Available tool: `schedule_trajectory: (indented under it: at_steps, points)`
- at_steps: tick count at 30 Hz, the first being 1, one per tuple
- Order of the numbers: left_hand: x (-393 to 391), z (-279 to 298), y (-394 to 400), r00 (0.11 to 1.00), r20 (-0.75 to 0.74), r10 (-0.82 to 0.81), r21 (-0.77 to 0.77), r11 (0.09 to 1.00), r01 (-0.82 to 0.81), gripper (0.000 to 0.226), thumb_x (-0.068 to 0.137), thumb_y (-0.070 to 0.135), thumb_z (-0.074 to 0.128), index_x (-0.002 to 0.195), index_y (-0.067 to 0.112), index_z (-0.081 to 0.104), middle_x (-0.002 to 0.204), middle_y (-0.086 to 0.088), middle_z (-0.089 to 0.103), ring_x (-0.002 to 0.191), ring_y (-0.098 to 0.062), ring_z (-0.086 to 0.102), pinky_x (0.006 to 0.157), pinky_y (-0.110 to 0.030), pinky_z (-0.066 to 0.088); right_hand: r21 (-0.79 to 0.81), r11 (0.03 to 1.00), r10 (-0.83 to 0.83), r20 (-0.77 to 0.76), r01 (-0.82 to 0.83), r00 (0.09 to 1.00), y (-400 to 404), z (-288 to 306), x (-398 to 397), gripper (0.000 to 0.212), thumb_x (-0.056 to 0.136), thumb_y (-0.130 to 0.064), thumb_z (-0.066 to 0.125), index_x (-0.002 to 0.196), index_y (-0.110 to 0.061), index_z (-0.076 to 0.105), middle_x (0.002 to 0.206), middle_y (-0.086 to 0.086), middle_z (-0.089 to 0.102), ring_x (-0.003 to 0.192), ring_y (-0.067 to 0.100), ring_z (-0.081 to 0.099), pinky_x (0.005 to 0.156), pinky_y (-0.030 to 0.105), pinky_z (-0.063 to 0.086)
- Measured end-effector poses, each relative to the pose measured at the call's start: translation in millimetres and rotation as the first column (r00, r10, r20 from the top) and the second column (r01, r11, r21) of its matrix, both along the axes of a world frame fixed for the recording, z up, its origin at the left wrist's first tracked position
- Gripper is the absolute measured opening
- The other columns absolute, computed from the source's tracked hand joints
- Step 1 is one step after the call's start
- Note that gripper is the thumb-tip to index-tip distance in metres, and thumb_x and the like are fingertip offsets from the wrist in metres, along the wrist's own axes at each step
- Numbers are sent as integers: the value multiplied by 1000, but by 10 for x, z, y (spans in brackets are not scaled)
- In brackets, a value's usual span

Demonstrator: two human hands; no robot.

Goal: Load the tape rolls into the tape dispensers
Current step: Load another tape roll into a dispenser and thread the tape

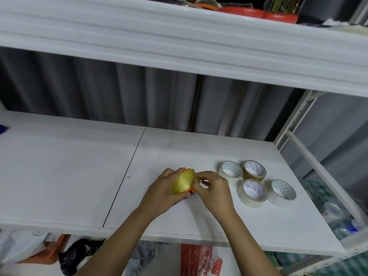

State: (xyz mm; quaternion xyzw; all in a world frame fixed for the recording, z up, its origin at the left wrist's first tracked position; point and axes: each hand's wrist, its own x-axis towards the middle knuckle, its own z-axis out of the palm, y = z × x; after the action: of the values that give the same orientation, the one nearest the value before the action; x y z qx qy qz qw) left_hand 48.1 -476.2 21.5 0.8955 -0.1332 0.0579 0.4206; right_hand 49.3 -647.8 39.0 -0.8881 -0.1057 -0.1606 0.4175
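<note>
My left hand (162,189) grips a yellowish tape roll (183,182) that sits in an orange tape dispenser (188,189), mostly hidden by my fingers. At the roll's right edge, my right hand (214,189) pinches what looks like the loose tape end between thumb and fingertips. Both hands hover just over the white shelf board (69,176). Right of my hands, several spare tape rolls lie flat: a clear one (231,172), a brownish one (254,170), another clear one (252,193) and a white-cored one (283,193).
An upper white shelf (179,46) overhangs the work area, with red items on top. A metal rack post (288,124) stands at the back right. Bags and plastic (79,253) hang below the board's front edge. Bottles (338,216) sit at the right.
</note>
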Motion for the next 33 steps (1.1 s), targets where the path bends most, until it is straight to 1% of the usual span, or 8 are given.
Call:
schedule_trajectory:
  at_steps: [3, 6, 9, 14, 17, 22, 28, 33]
  points:
    - [-7, -6, 1, 1000, 17, -19, 15, 1000, 19, 67, 76, 52, 68, 134, 50, 34, 106, 19, 42, 96, -2, 49, 81, -24, 47, 79, 997, -9, -54, 14, 998, -59, 31, 32, 16, 83, -2, 62, 87, -11, 75, 87, -2, 72, 83, 13, 66, 77, 25, 54]
    - [5, -28, 15, 1000, 2, 12, -9, 1000, -12, 71, 76, 48, 70, 137, 44, 34, 109, 18, 41, 97, -3, 48, 82, -21, 44, 207, 978, 59, -165, -24, 984, -83, 31, 16, 15, 83, -7, 65, 91, -14, 75, 91, -10, 73, 89, 8, 68, 80, 15, 52]
    - [4, -46, 11, 1000, 1, 26, -16, 1000, -26, 70, 75, 51, 70, 137, 42, 36, 109, 15, 43, 98, -5, 50, 82, -22, 46, 149, 989, 39, -180, -12, 983, -27, -16, -36, 24, 80, -19, 71, 103, -14, 73, 102, -8, 72, 93, 6, 66, 83, 20, 54]
    - [-23, -68, -5, 999, 15, 28, -12, 1000, -28, 68, 74, 50, 69, 133, 47, 37, 107, 14, 45, 93, -5, 51, 76, -16, 43, 164, 986, -1, -134, 23, 991, 3, -37, -67, 17, 84, -10, 67, 99, -12, 75, 101, -4, 74, 87, -2, 65, 81, 13, 51]
    - [-11, -70, -2, 999, -16, 52, 4, 999, -52, 71, 76, 50, 69, 138, 42, 35, 114, 13, 45, 100, -7, 51, 81, -19, 44, 102, 995, -15, -106, 25, 994, 30, -20, -55, 17, 87, -11, 62, 99, -13, 75, 97, -4, 74, 84, 5, 67, 78, 20, 53]
    - [-30, -81, 32, 997, -36, 75, -6, 997, -75, 74, 76, 50, 69, 140, 38, 33, 119, 10, 46, 103, -10, 52, 85, -24, 46, 139, 990, 46, -93, -32, 995, 22, -16, -74, 20, 86, -9, 59, 99, -19, 70, 91, -16, 71, 87, -4, 64, 72, 12, 51]
    - [-66, -74, 14, 998, -13, 59, 22, 998, -59, 72, 77, 50, 68, 139, 41, 32, 112, 16, 42, 100, -7, 49, 83, -22, 45, 12, 1000, -6, -45, 6, 999, -4, -48, -79, 13, 90, -12, 59, 94, -15, 70, 87, -4, 73, 75, 14, 68, 70, 24, 53]
    - [-73, -90, 29, 997, -35, 72, -13, 997, -73, 73, 76, 50, 70, 139, 40, 33, 115, 11, 46, 101, -8, 51, 85, -26, 48, 122, 990, 80, -55, -73, 995, 11, -82, -160, 14, 88, -12, 64, 99, -16, 70, 97, -17, 68, 92, -7, 63, 80, 12, 51]
